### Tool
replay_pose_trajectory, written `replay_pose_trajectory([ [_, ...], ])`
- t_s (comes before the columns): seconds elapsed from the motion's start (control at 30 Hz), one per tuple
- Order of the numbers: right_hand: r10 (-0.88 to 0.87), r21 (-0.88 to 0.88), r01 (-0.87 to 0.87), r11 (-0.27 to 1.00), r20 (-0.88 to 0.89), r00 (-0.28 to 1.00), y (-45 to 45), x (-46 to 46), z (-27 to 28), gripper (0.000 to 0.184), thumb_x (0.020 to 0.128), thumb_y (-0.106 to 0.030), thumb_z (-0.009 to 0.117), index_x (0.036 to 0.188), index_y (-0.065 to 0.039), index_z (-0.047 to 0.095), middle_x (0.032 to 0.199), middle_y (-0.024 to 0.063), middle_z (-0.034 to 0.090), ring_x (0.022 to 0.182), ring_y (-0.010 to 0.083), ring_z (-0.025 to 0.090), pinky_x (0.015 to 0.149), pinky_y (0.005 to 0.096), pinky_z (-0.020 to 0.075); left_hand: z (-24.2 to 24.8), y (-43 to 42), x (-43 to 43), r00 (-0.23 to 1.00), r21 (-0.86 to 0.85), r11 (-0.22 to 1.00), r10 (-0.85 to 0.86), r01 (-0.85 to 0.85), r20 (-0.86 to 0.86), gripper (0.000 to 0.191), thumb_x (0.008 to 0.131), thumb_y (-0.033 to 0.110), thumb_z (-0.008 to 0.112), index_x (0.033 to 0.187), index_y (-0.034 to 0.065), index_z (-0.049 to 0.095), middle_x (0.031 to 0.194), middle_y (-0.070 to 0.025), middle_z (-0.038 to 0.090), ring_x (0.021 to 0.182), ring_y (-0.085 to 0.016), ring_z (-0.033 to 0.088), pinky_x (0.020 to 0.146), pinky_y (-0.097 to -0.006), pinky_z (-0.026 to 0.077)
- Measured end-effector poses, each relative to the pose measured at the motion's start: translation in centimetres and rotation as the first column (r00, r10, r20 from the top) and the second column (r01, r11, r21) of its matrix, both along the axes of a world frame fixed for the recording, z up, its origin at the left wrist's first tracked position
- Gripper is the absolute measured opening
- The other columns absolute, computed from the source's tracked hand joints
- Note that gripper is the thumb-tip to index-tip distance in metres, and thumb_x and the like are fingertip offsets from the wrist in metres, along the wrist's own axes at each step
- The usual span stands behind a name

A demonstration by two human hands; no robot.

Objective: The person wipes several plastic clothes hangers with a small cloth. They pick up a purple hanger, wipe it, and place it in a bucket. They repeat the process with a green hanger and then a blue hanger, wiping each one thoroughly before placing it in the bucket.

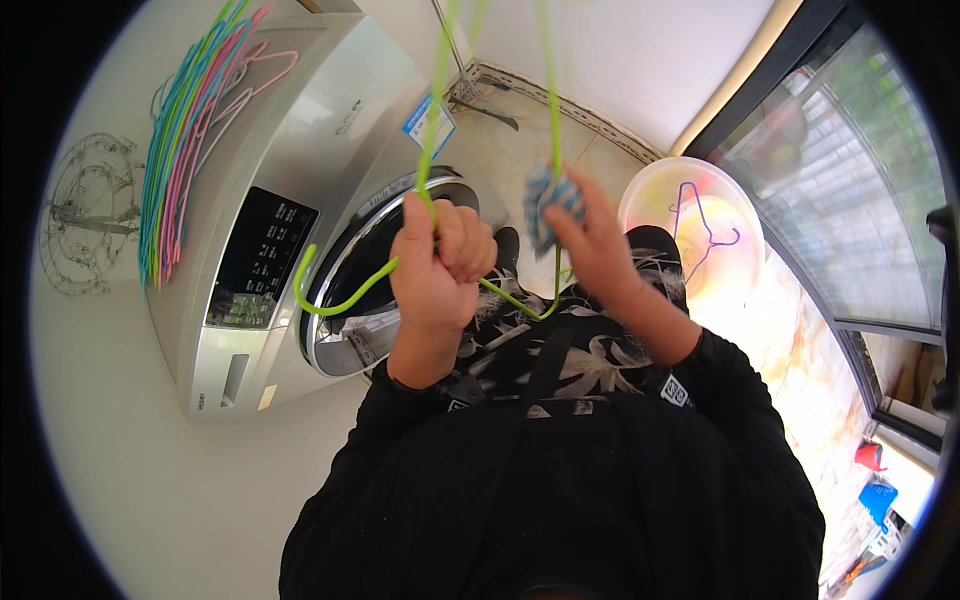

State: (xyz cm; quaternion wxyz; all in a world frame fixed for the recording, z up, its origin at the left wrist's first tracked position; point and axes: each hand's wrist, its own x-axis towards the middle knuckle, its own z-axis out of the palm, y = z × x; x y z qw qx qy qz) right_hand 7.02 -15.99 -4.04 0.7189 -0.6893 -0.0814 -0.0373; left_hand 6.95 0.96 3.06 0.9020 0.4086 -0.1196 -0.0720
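A bright green clothes hanger is held up before me, its hook sticking out to the left. My left hand is closed around the hanger close to the base of the hook. In my right hand is a bunched blue-and-white patterned cloth, pressed around the hanger's right-hand side. That hand and the cloth are slightly blurred. The hanger's far end is blurred and runs past the top of the view.
Left stands a Haier front-loading washing machine with many pink, green and blue hangers on top. A translucent tub with a purple hanger stands right of my feet. A glass door is farther right. Tools lean in the corner.
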Motion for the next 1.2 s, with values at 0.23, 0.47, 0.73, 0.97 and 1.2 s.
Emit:
replay_pose_trajectory([
  [0.23, 0.112, -0.256, -0.150, 0.955, -0.157, 0.981, -1.6, -1.1, 0.3, 0.044, 0.092, -0.011, 0.050, 0.135, -0.006, 0.040, 0.107, 0.0138, 0.059, 0.093, 0.0204, 0.060, 0.080, 0.0310, 0.0472, -0.4, 0.8, 0.2, 1.000, -0.012, 1.000, -0.020, 0.020, 0.004, 0.054, 0.101, 0.042, 0.027, 0.057, 0.0098, 0.030, 0.052, 0.0007, 0.026, 0.044, -0.011, 0.020, 0.043, -0.0266, 0.019],
  [0.47, 0.058, -0.289, -0.041, 0.956, 0.050, 0.997, -1.9, 0.9, 0.4, 0.040, 0.095, -0.016, 0.048, 0.133, -0.007, 0.043, 0.107, 0.0171, 0.060, 0.093, 0.0186, 0.059, 0.079, 0.0307, 0.0472, 0.5, 0.7, 0.9, 0.996, -0.017, 0.999, 0.050, -0.049, 0.071, 0.054, 0.101, 0.042, 0.026, 0.058, 0.0100, 0.030, 0.051, 0.0011, 0.025, 0.044, -0.010, 0.019, 0.042, -0.0267, 0.019],
  [0.73, -0.049, 0.074, 0.114, 0.991, -0.592, 0.805, -6.2, -3.0, -2.0, 0.040, 0.094, -0.023, 0.049, 0.127, 0.000, 0.049, 0.099, 0.0056, 0.063, 0.091, 0.0132, 0.058, 0.085, 0.0296, 0.0443, 2.2, 2.2, 1.4, 0.967, -0.027, 0.990, 0.144, -0.142, 0.212, 0.054, 0.100, 0.044, 0.023, 0.058, 0.0115, 0.030, 0.051, 0.0012, 0.025, 0.043, -0.010, 0.019, 0.043, -0.0259, 0.019],
  [0.97, 0.135, 0.085, -0.116, 0.990, -0.267, 0.954, -1.4, -2.0, -3.8, 0.033, 0.096, -0.018, 0.046, 0.123, 0.000, 0.048, 0.100, 0.0073, 0.062, 0.091, 0.0121, 0.058, 0.081, 0.0250, 0.0457, 2.2, 0.5, 1.0, 0.977, -0.043, 0.998, 0.051, -0.043, 0.208, 0.054, 0.100, 0.045, 0.025, 0.058, 0.0107, 0.029, 0.053, 0.0009, 0.026, 0.044, -0.011, 0.019, 0.044, -0.0270, 0.018],
  [1.2, 0.354, 0.299, -0.245, 0.922, -0.398, 0.846, -0.4, -0.9, -3.5, 0.024, 0.096, -0.021, 0.049, 0.114, -0.005, 0.052, 0.087, -0.0006, 0.058, 0.075, 0.0073, 0.054, 0.069, 0.0219, 0.0474, 4.2, 2.7, 2.0, 0.974, -0.160, 0.979, 0.156, -0.130, 0.165, 0.052, 0.100, 0.043, 0.027, 0.059, 0.0119, 0.030, 0.052, 0.0015, 0.025, 0.044, -0.010, 0.020, 0.043, -0.0255, 0.021],
])
